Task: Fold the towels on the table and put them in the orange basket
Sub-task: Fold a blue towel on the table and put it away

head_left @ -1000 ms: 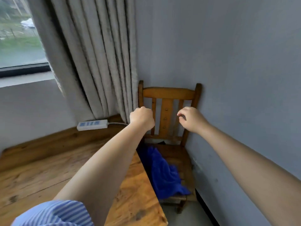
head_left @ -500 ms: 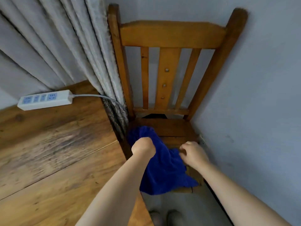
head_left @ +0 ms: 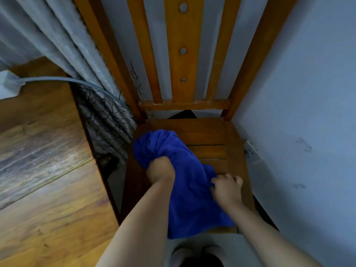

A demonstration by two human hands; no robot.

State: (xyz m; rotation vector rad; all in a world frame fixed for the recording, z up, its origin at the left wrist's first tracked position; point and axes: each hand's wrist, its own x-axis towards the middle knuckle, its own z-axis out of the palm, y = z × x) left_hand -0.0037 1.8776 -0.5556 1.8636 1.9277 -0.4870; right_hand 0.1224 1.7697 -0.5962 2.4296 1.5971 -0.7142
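Left hand (head_left: 160, 171) grips a bunched blue towel (head_left: 189, 189) on a wooden chair (head_left: 207, 132), right hand (head_left: 226, 186) pinches its edge; uneven lifting may drag it to the floor.

There was 1 blue towel (head_left: 185, 189), bunched on the seat of 1 wooden chair (head_left: 208, 135). 2 hands showed: the left hand (head_left: 160, 171) and the right hand (head_left: 226, 187). The chair back had 3 slats, the middle slat carrying 3 round plugs. 1 wooden table (head_left: 48, 180) stood left of the chair, with 1 white power strip (head_left: 8, 86) at its far edge and 1 curtain (head_left: 63, 41) hanging behind. 2 shoes (head_left: 196, 255) showed at the bottom edge.
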